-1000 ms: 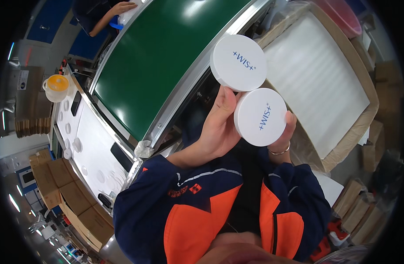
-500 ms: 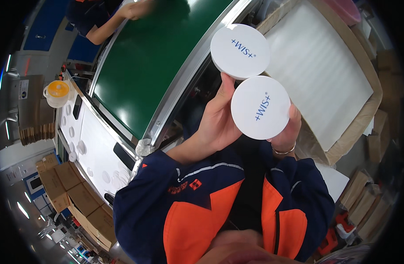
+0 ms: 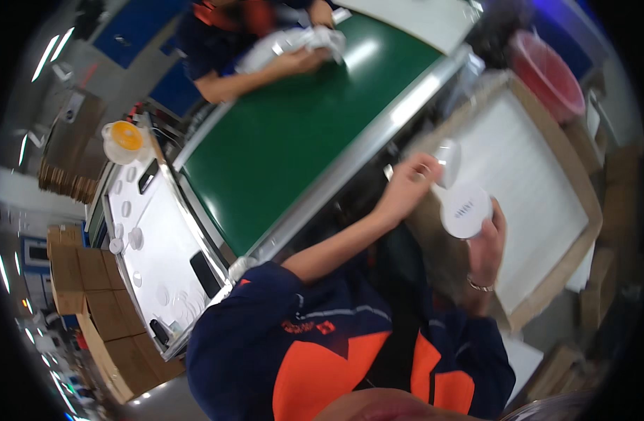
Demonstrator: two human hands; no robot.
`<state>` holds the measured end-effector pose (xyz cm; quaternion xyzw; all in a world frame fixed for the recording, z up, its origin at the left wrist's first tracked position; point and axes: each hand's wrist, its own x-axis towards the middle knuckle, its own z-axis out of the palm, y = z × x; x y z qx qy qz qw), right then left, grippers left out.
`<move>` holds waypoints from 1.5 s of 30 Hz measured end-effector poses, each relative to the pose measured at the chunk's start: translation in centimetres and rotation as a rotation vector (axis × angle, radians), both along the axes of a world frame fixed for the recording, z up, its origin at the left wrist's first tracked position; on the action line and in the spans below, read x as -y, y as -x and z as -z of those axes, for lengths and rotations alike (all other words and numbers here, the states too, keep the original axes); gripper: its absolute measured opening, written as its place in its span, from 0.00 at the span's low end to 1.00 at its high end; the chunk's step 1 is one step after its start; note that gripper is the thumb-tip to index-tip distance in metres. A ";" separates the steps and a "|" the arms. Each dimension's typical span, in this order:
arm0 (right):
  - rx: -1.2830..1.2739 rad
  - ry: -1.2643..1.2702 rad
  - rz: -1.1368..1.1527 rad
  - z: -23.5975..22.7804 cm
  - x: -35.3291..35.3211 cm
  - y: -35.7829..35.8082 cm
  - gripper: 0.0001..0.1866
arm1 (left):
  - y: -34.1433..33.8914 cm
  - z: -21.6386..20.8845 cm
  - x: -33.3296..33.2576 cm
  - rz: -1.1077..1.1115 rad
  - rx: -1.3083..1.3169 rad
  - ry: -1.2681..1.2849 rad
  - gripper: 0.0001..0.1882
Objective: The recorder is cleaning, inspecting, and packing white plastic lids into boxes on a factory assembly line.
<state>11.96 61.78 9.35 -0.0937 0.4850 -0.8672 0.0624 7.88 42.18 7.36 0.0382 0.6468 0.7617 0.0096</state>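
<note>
My left hand (image 3: 409,184), blurred by motion, grips a white round disc (image 3: 449,163) that is tilted with its edge toward me. My right hand (image 3: 487,242) holds a second white round disc (image 3: 466,210) from its right side, the face with small blue print upward. Both discs are above the near left part of a carton (image 3: 590,188) lined with a white sheet (image 3: 525,168). The two discs are close together; whether they touch cannot be made out.
A green conveyor belt (image 3: 287,154) with a metal rail runs at the left. Across it a co-worker's hands (image 3: 301,62) handle a shiny whitish bag (image 3: 287,45). A white table (image 3: 153,252) carries several discs and a phone (image 3: 205,274). Behind the carton stands a pink basin (image 3: 546,77).
The two discs, before side by side and face up, have moved over the carton; the left one is now tilted on edge. The view has shifted, and more of the co-worker shows.
</note>
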 end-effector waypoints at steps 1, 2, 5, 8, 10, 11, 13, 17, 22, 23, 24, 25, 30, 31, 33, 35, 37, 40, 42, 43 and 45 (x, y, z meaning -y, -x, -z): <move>-0.106 -0.357 0.185 -1.3 -3.1 0.4 0.14 | 2.5 0.3 -3.4 0.030 -0.163 0.145 0.07; -0.078 -0.521 0.216 -1.4 -4.7 1.2 0.06 | 4.4 1.9 -5.0 0.026 -0.339 0.300 0.09; -0.149 -1.078 0.272 4.1 -10.6 4.5 0.06 | 8.6 5.9 -9.6 0.207 -0.641 0.993 0.06; -0.471 -1.724 0.073 10.0 -11.0 7.7 0.07 | 11.3 11.2 -9.3 0.248 -0.492 1.426 0.05; -0.593 -1.724 0.011 12.0 -9.4 8.2 0.07 | 12.0 13.6 -8.9 0.125 -0.447 1.426 0.06; -0.599 -1.719 0.067 12.6 -9.3 8.1 0.07 | 12.0 13.0 -9.7 0.221 -0.349 1.516 0.08; -0.456 -1.599 -0.028 12.3 -9.2 7.7 0.08 | 11.6 11.6 -10.3 0.313 -0.257 1.591 0.11; -0.404 -1.475 -0.163 11.8 -5.8 7.9 0.09 | 10.6 11.5 -9.5 0.409 -0.403 1.793 0.11; -0.279 -1.221 -0.253 11.8 -2.0 8.5 0.12 | 7.3 8.9 -6.9 0.285 -0.189 1.699 0.13; -0.232 -1.273 -0.261 11.4 -1.9 8.7 0.13 | 5.8 8.0 -5.5 0.315 -0.281 1.531 0.16; -0.263 -1.312 -0.260 11.2 -2.0 8.7 0.13 | 3.9 7.1 -3.8 0.328 -0.366 1.365 0.18; -0.289 -1.287 -0.277 11.4 -2.6 8.8 0.13 | 1.9 6.2 -2.2 0.285 -0.318 1.362 0.18; -0.179 -1.227 -0.238 11.7 -5.2 9.3 0.17 | -12.0 -0.3 11.3 -0.009 -0.368 0.664 0.18; -0.288 -1.309 -0.181 11.4 -4.9 9.7 0.18 | -15.7 -1.3 14.8 -0.078 -0.166 0.567 0.18; -0.349 -1.349 0.051 9.8 -1.1 9.0 0.18 | -23.7 0.0 21.4 -0.482 -0.074 0.533 0.18; -0.348 -1.180 0.089 6.8 7.0 6.2 0.18 | -31.6 0.9 27.1 -0.830 0.281 0.472 0.17; -0.345 -0.999 0.193 4.5 12.9 4.2 0.17 | -34.8 2.8 32.8 -0.992 0.302 0.541 0.18; -0.611 -0.975 -0.080 4.1 25.1 1.0 0.12 | -40.4 6.7 43.5 -1.197 0.387 0.916 0.22; -0.805 -0.940 -0.318 3.1 32.3 -2.2 0.11 | -41.6 9.0 52.2 -1.301 0.413 1.043 0.30; -0.897 -0.875 -0.405 2.7 36.0 -4.2 0.11 | -42.5 10.4 56.7 -1.379 0.440 1.103 0.36; -1.069 -0.818 -0.595 1.2 41.4 -7.4 0.12 | -42.9 11.2 65.0 -1.581 0.399 1.081 0.43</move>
